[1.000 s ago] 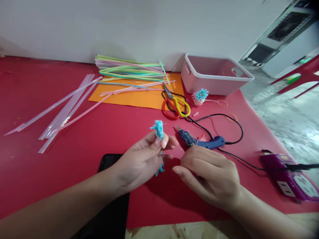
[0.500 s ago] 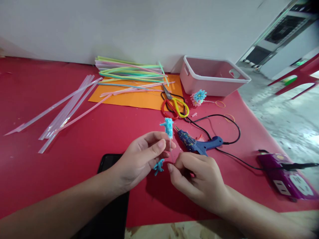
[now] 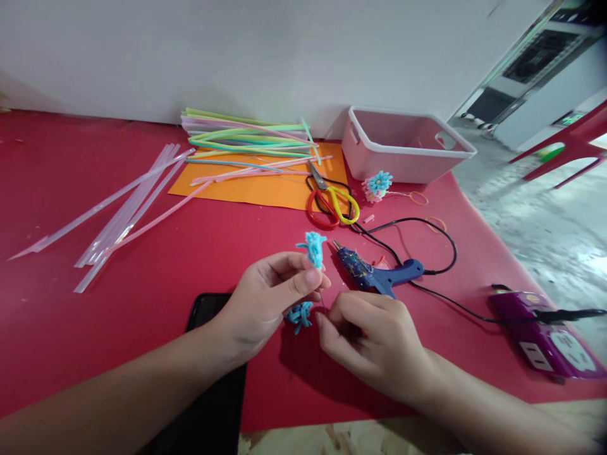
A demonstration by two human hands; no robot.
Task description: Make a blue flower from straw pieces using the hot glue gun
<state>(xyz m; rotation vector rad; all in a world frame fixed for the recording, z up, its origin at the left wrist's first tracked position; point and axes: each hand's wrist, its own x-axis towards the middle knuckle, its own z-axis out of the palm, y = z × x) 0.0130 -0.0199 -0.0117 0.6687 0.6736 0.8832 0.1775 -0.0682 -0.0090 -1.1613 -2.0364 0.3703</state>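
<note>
The black phone [image 3: 213, 411] lies under our left forearm. Below our left hand [image 3: 265, 300] shows a second blue tuft [image 3: 300, 316]; we cannot tell whether the fingers hold it. That hand's thumb and fingers pinch the upper blue tuft [image 3: 314, 249] at its base, long axis nearly upright. Its thin wire [image 3: 322, 299] drops to our right hand [image 3: 377, 335], pinched narrow on it, farther from the tuft.
</note>
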